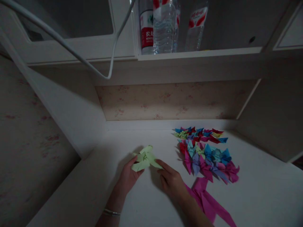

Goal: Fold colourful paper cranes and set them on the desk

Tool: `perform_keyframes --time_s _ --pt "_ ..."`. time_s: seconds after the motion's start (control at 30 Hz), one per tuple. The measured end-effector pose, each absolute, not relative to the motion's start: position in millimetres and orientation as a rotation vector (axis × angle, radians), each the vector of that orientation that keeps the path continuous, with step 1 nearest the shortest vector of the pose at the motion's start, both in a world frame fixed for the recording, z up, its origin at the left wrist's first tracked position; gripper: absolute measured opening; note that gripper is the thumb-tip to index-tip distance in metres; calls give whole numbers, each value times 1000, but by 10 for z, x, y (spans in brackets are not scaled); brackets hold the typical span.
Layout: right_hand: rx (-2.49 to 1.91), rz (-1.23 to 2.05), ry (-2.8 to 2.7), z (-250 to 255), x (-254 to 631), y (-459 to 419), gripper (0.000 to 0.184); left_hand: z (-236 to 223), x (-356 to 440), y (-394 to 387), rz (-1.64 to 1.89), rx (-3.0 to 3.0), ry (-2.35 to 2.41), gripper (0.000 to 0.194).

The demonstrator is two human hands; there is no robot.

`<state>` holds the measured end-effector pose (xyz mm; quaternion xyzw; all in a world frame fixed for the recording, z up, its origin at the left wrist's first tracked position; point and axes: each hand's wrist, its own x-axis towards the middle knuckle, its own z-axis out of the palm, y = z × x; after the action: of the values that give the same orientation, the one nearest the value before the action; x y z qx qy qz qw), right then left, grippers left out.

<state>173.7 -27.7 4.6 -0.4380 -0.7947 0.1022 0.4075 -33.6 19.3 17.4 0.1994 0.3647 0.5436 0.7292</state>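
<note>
A pale green folded paper flower (145,158) with several spread petals is held just above the white desk. My left hand (129,176) grips its left side, thumb and fingers on the petal edges. With thumb and forefinger, my right hand (170,179) pinches the tip of the petal that points right. Beside my right forearm lies a large magenta folded paper piece (201,195), partly hidden by the arm. The undersides of the fingers on both hands are out of sight.
Many small colourful folded paper pieces (208,157) lie in rows at the right back of the desk (94,189). Overhead, a shelf (199,54) carries several plastic bottles (163,30). A white cable (78,56) hangs across the upper left.
</note>
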Motion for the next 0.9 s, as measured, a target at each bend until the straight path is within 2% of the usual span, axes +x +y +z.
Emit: perform_keyframes --time_s 0.17,0.4,0.57,0.63,0.9 --pt "-1015 373 -1873 76 1816 -287 31 154 -278 127 1005 624 733 26" --pt "-1048 699 -1417 120 1773 -304 21 129 -152 45 1140 766 800 26" --pt "-915 1214 -1054 150 1785 -232 37 110 -135 19 1166 760 831 31" --pt "-886 1340 -996 159 1774 -215 37 121 -118 8 1177 771 856 34" --pt "-1000 1392 -1112 -34 1659 -149 33 165 -52 -63 1083 810 860 36"
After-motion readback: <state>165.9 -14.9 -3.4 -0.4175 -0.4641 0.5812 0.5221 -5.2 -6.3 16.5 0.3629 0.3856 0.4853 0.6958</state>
